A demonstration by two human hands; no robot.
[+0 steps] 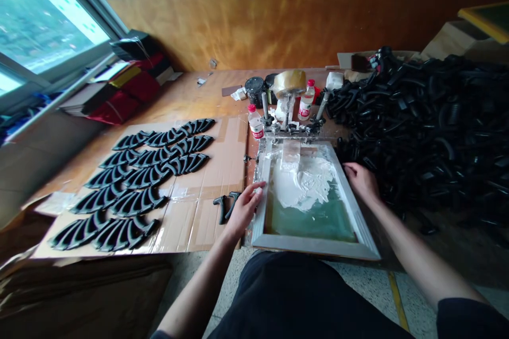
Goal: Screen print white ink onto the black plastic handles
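Observation:
A silk-screen frame with pale metal rails lies flat in front of me. White ink is smeared over the upper part of its green mesh, and a squeegee blade rests in the ink. My left hand is at the left rail, fingers reaching out to its edge. Just beside that hand, two black curved plastic handles lie on the cardboard. At the right rail is my right hand, fingers curled together; whatever they may hold is hidden.
Rows of black handles cover a cardboard sheet at left. A large heap of black parts fills the right side. Behind the clamp stand bottles, a dark tub and a tape roll.

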